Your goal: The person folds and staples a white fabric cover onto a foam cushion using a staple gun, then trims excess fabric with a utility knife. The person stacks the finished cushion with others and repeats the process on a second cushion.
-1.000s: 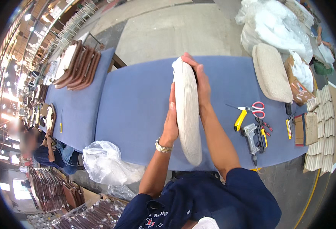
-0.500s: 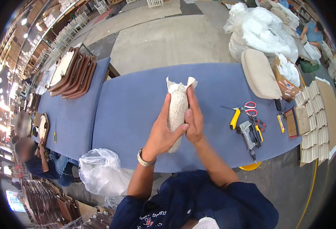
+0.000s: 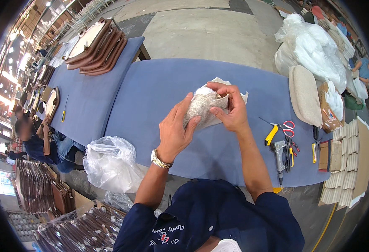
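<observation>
Between my hands, above the blue table [image 3: 151, 92], is a pad wrapped in speckled beige fabric [image 3: 202, 106], with white filling showing at its far end. My left hand [image 3: 174, 128] is curved round the near left side, thumb and fingers against the cloth. My right hand [image 3: 234, 110] pinches the loose fabric edge on the right between thumb and fingers. Part of the cloth hangs out beneath my right hand. The pad's underside is hidden.
At right lie scissors [image 3: 288, 129], a yellow-handled tool [image 3: 271, 135], a staple gun [image 3: 279, 153], pliers and a cutter [image 3: 314, 153]. A beige cushion [image 3: 304, 94] stands behind them. Brown seats [image 3: 98, 48] are stacked far left; a plastic bag [image 3: 111, 166] is near left. A co-worker [image 3: 41, 140] sits beyond.
The pad has gone from upright and lengthwise to tipped, its stuffed end facing me more. My right hand has moved from its side onto the loose cloth edge. The view has shifted.
</observation>
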{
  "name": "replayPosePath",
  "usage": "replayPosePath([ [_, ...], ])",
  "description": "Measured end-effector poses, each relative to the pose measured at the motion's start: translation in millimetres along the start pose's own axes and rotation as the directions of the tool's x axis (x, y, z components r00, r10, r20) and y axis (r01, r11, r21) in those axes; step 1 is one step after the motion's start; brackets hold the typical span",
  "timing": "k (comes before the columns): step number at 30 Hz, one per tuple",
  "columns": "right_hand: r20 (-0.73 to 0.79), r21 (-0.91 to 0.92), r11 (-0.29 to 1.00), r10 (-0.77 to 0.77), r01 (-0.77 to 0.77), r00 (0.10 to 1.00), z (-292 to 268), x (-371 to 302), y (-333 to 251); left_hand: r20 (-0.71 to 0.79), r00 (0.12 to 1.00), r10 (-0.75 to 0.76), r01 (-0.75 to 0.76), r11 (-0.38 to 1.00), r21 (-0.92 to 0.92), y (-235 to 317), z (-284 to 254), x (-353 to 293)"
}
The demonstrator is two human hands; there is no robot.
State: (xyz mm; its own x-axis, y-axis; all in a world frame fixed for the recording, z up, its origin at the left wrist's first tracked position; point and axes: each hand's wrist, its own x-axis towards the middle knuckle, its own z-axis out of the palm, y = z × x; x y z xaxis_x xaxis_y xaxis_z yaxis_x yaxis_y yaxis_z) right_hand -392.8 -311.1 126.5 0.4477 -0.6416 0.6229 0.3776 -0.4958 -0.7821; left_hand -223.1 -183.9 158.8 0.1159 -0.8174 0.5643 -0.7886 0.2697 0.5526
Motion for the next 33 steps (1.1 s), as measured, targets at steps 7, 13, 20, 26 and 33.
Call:
replayPosePath([
  [7, 0.073, -0.058, 0.993, 0.104, -0.1, 0.992, -21.3, 20.5, -6.0, -0.059, 0.996, 0.06, -0.056, 0.996, 0.071, 8.3, 13.8, 28.9],
  [13, -0.023, -0.07, 0.99, -0.121, 0.119, 0.992, -22.8, 19.7, -5.6, -0.028, 0.994, 0.105, -0.099, 0.982, 0.163, 21.6, 19.6, 42.3],
  [20, -0.193, -0.299, 0.943, -0.21, 0.146, 0.958, -4.5, 21.0, -20.0, -0.139, 0.966, 0.217, -0.19, 0.965, 0.181, 25.0, 31.0, 47.2],
  [26, -0.306, -0.191, 0.98, -0.114, 0.056, 0.945, 8.5, 12.4, -27.7, -0.09, 0.969, 0.232, -0.219, 0.967, 0.131, 27.3, 28.5, 45.0],
  [33, -0.365, -0.133, 0.987, 0.035, -0.089, 0.931, 23.6, 4.9, -26.0, -0.054, 0.911, 0.409, -0.405, 0.911, 0.075, -13.4, 17.9, 55.9],
])
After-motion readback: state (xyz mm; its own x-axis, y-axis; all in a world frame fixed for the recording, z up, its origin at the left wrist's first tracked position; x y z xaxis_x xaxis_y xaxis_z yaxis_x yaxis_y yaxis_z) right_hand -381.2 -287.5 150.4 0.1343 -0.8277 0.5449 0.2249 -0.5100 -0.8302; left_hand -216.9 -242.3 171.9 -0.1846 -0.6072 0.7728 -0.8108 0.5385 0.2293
